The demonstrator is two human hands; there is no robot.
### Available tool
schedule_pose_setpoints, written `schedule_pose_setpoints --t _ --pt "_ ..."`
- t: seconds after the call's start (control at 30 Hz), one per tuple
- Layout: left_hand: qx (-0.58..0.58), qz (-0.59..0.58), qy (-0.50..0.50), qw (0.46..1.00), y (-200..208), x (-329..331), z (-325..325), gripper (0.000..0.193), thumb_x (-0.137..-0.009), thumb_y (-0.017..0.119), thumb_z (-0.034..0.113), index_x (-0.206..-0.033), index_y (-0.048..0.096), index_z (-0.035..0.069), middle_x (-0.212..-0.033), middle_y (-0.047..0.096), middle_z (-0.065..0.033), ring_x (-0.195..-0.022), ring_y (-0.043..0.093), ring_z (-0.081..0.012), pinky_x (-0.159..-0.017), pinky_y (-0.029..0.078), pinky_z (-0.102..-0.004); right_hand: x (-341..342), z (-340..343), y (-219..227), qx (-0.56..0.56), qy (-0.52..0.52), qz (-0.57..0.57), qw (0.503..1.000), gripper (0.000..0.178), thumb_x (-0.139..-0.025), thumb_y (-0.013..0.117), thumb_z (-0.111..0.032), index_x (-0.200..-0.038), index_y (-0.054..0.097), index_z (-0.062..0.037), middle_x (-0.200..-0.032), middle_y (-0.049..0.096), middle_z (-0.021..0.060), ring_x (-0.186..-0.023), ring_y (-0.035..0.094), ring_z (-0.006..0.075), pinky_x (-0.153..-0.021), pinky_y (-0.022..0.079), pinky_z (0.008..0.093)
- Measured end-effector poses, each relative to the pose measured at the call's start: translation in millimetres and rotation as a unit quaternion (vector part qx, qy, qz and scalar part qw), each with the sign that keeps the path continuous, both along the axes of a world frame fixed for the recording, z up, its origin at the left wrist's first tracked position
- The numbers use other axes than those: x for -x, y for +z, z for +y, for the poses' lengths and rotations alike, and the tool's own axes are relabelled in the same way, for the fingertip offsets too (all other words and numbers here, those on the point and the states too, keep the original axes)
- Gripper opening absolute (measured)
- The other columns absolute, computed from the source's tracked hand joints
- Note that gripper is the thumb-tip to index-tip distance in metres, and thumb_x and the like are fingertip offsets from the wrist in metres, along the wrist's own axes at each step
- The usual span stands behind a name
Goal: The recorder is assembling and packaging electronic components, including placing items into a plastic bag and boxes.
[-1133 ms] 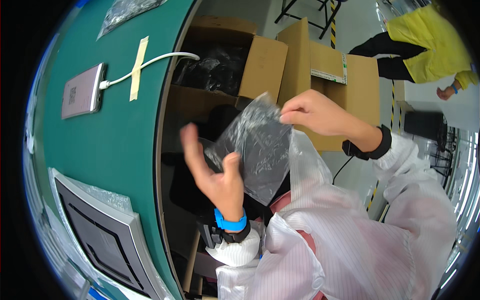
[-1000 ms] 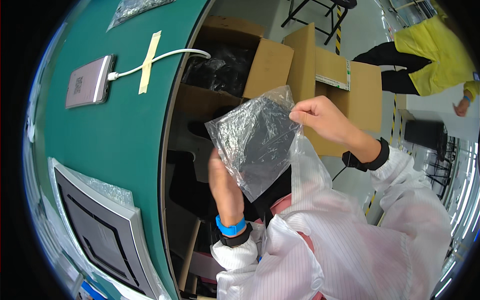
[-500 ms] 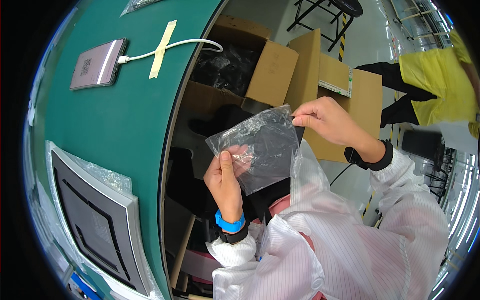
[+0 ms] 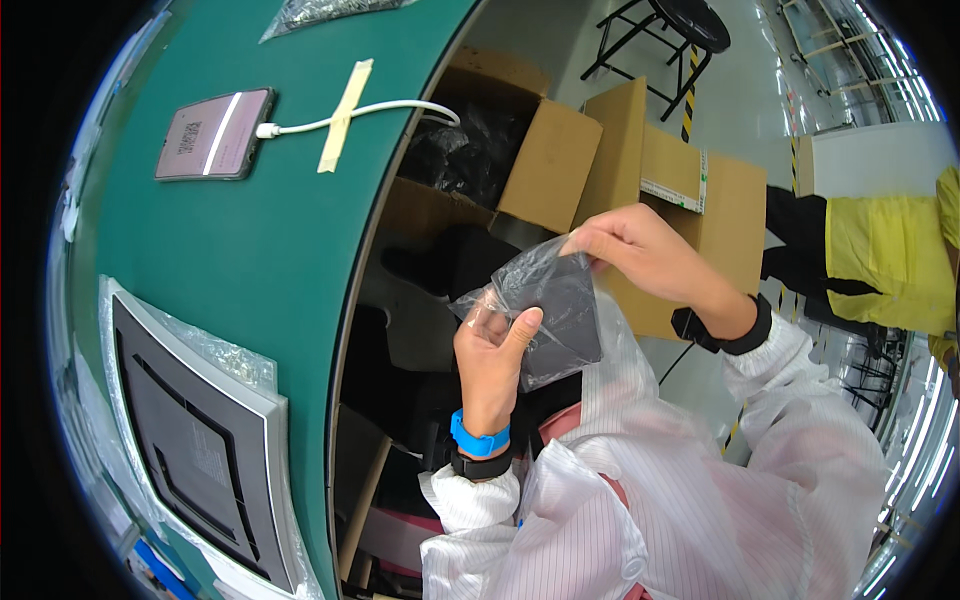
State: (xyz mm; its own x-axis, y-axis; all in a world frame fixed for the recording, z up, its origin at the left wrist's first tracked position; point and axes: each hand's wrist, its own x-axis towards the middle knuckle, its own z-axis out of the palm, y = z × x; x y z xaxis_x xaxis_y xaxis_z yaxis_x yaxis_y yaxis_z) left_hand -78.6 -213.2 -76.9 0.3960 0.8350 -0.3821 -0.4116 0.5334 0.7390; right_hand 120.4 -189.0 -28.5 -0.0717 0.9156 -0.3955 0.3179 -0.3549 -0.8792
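Observation:
A clear plastic bag (image 4: 528, 271) with a flat, dark grey piece (image 4: 568, 322) showing through it is held up in front of my lap. My left hand (image 4: 492, 345) grips the bag's left side, thumb in front and fingers behind, seen through the film. My right hand (image 4: 625, 250) pinches the bag's upper right corner between thumb and fingers. Whether the dark piece lies fully inside the bag is hard to tell. Both wrists wear black bands, and the left one also a blue band (image 4: 479, 436).
On the green table (image 4: 255, 270) lie a phone (image 4: 214, 136) with a taped white cable (image 4: 385, 110) and a grey framed panel (image 4: 200, 430) in plastic wrap. Open cardboard boxes (image 4: 550, 160) stand beyond my hands, one holding dark plastic. A person in yellow (image 4: 885, 260) and a black stool (image 4: 690, 25) are farther off.
My left hand has shifted right and its thumb now lies over the dark piece. The bag is bunched closer together between my hands. The person in yellow has moved.

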Motion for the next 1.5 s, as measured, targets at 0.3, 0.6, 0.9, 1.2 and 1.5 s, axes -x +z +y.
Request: schedule_pose_setpoints --t 0.3,0.6,0.9,1.2,1.5 --pt "0.113 -0.155 0.127 0.973 -20.7 -16.2 -12.0 0.037 -0.088 0.055 0.004 -0.123 0.042 0.003 -0.119 0.053 -0.0089 -0.107 0.052 -0.0185 -0.092 0.042 -0.0345 29.0 -19.9 8.3 -0.116 -0.067 -0.115 0.984 0.051 -0.076 0.068 -0.009 -0.121 0.046 -0.0027 -0.078 0.062 0.0099 -0.067 0.062 0.0190 -0.063 0.050 0.0292" --pt "0.156 -0.342 0.054 0.925 -39.6 -5.4 -18.5 0.043 -0.090 0.054 0.020 -0.129 0.039 0.006 -0.126 0.049 -0.0096 -0.116 0.048 -0.0240 -0.099 0.037 -0.0436 41.1 -20.5 44.2 -0.123 -0.032 0.000 0.992 0.030 -0.079 0.061 0.002 -0.109 0.054 -0.0003 -0.080 0.064 0.0050 -0.072 0.061 0.0087 -0.068 0.049 0.0234" --pt "0.114 -0.291 0.040 0.949 -41.7 9.3 -20.9 0.050 -0.084 0.059 0.009 -0.130 0.039 0.005 -0.126 0.048 -0.0120 -0.115 0.049 -0.0269 -0.101 0.037 -0.0445 51.6 -20.1 46.7 -0.122 0.004 -0.051 0.991 0.033 -0.083 0.064 -0.013 -0.111 0.053 0.0004 -0.081 0.058 0.0072 -0.072 0.059 0.0115 -0.068 0.049 0.0257" --pt "0.044 -0.119 0.111 0.986 -32.2 1.7 -28.8 0.033 -0.085 0.061 0.008 -0.116 0.052 0.002 -0.112 0.057 -0.0076 -0.102 0.055 -0.0196 -0.091 0.043 -0.0334 54.3 -38.7 4.8 -0.281 0.087 -0.273 0.916 0.015 -0.077 0.065 -0.017 -0.079 0.059 -0.0038 -0.073 0.057 0.0069 -0.062 0.059 0.0266 -0.054 0.048 0.0352" --pt "0.031 -0.119 0.103 0.987 -23.0 -15.6 -27.1 0.030 -0.087 0.062 0.015 -0.111 0.052 0.001 -0.103 0.059 -0.0071 -0.092 0.058 -0.0164 -0.080 0.047 -0.0298 59.6 -55.8 -26.9 -0.339 0.098 -0.217 0.910 0.020 -0.085 0.055 -0.015 -0.101 0.054 -0.0020 -0.084 0.054 0.0097 -0.072 0.058 0.0225 -0.067 0.049 0.0321"
